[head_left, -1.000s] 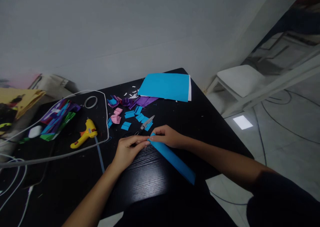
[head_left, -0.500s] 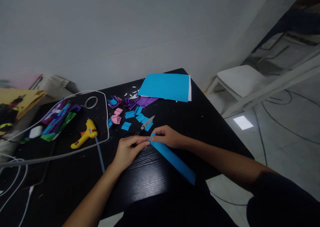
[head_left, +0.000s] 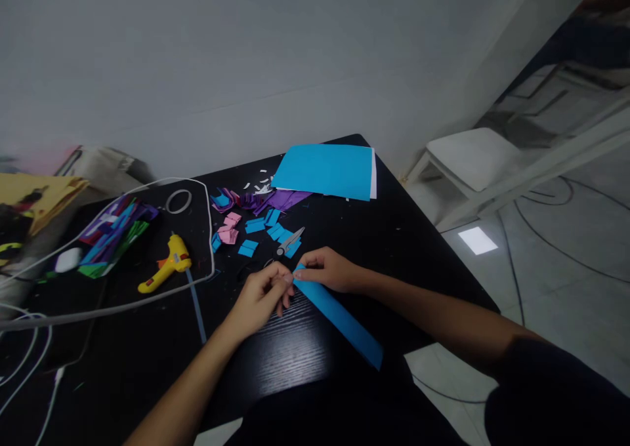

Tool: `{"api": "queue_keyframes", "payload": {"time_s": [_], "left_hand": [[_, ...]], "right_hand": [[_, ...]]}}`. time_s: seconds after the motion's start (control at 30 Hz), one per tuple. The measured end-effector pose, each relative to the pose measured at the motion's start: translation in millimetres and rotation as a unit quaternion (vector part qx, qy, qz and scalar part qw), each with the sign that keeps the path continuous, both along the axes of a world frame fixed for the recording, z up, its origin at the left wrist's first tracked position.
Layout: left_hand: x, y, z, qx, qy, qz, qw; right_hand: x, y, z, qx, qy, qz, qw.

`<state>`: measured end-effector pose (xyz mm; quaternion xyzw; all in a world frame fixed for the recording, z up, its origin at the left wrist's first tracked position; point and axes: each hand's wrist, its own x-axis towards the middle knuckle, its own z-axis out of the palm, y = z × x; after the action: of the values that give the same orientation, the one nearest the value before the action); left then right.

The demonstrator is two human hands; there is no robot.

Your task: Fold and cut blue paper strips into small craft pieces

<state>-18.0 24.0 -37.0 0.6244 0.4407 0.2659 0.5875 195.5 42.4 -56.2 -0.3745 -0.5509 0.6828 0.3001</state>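
Note:
A long blue paper strip slants down to the right above the black tabletop, its far end between my two hands. My right hand is closed on that end, thumb on top and fingers curled behind. From the left, my left hand meets the same tip with thumb and forefinger pinched together; its other fingers curl below. Just beyond the hands lie scissors, partly over small folded blue paper pieces. Pink folded pieces sit beside them.
On the black table, a blue sheet stack lies at the back. Left are a yellow glue gun, a tape roll, coloured paper strips and a looping white cable. A white stool stands right.
My left hand's fingers have curled downward and its wrist has turned slightly, still at the strip's tip. The strip's lower end has dipped a little. My right hand is nearly still.

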Motion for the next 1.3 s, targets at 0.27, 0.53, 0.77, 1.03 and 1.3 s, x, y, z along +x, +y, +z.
{"api": "queue_keyframes", "payload": {"time_s": [0.27, 0.53, 0.77, 1.03, 1.3], "left_hand": [[-0.4, -0.4, -2.2, 0.038, 0.024, 0.006, 0.999], [-1.7, -0.2, -3.3, 0.058, 0.031, 0.022, 0.998], [-4.5, 1.8, -3.5, 0.069, 0.012, 0.058, 0.996], [-6.2, 2.1, -4.3, 0.086, 0.023, 0.068, 0.994], [-6.3, 4.1, -2.7, 0.084, 0.026, 0.086, 0.992]], "right_hand": [[2.4, 1.3, 6.5, -0.019, -0.008, 0.013, 1.000], [1.6, 0.9, 8.4, -0.002, -0.009, -0.017, 1.000], [1.9, -4.4, 15.6, -0.116, 0.045, 0.019, 0.992], [-2.2, -6.0, 9.6, -0.165, 0.087, -0.001, 0.982], [-1.5, -5.9, 11.0, -0.202, 0.100, 0.008, 0.974]]}}
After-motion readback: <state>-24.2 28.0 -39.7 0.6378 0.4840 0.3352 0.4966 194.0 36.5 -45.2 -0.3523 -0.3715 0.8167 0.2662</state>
